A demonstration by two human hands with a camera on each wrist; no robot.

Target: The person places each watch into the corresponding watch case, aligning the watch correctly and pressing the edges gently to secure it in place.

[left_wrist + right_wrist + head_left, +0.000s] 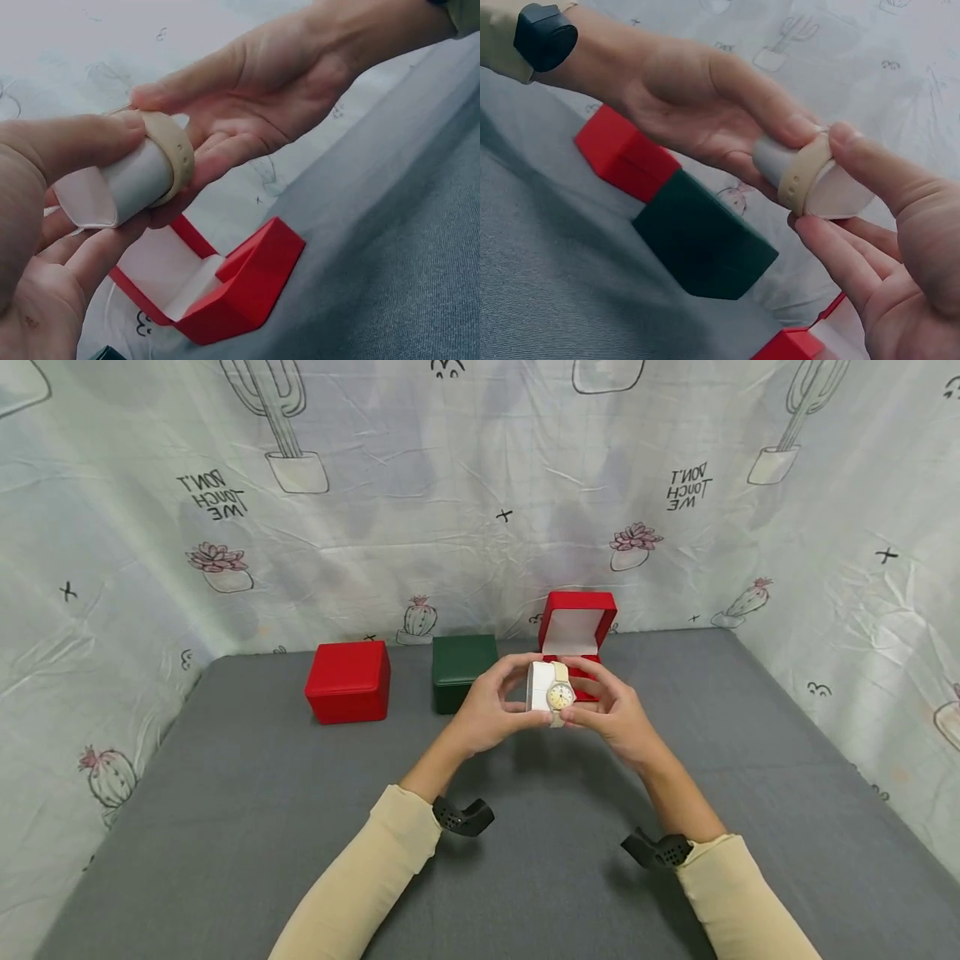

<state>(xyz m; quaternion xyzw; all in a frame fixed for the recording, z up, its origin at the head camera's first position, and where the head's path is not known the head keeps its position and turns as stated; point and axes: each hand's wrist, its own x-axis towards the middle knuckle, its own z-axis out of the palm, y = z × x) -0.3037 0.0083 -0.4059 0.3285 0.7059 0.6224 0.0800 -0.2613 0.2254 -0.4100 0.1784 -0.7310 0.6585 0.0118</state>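
A wristwatch (560, 696) with a pale cream strap and light dial is wrapped round a white watch cushion (538, 687), raised above the table. My left hand (491, 706) grips the cushion's left end, thumb in front and fingers behind. From the right, my right hand (617, 718) pinches the watch and cushion, its thumb beside the dial. The holes in the strap (178, 154) show in the left wrist view. Just behind the hands stands an open red watch box (577, 601), lid up with a white lining; the hands partly hide its base.
A closed red box (348, 681) stands at the back left of the grey cloth-covered table (525, 877). Between it and the open box is a closed dark green box (463, 658). A cactus-printed curtain (450, 527) hangs behind and along the sides.
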